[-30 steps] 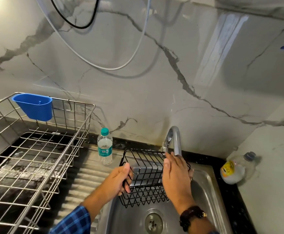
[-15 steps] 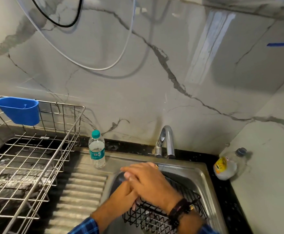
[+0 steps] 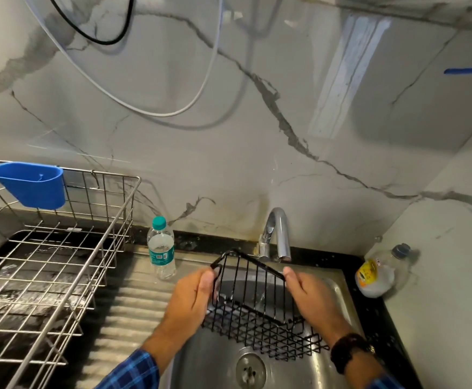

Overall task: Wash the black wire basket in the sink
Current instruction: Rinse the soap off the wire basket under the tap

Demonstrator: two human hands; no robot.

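The black wire basket (image 3: 253, 310) is held tilted above the steel sink (image 3: 338, 290), its open side facing me, just below the chrome tap (image 3: 278, 234). My left hand (image 3: 194, 296) grips its left edge, thumb on the wire. My right hand (image 3: 310, 296) holds the right edge, thumb against the top rim. A thin trickle of water falls through the basket. The drain (image 3: 250, 370) lies beneath it.
A steel dish rack (image 3: 49, 265) with a blue cup holder (image 3: 30, 183) stands on the left. A water bottle (image 3: 161, 248) sits on the ribbed drainboard (image 3: 133, 313). A soap bottle (image 3: 380, 272) leans in the right corner. Cables hang on the marble wall.
The basket lay low in the sink under my overlapping hands half a second ago. Now it is lifted and tilted upright, with one hand on each side.
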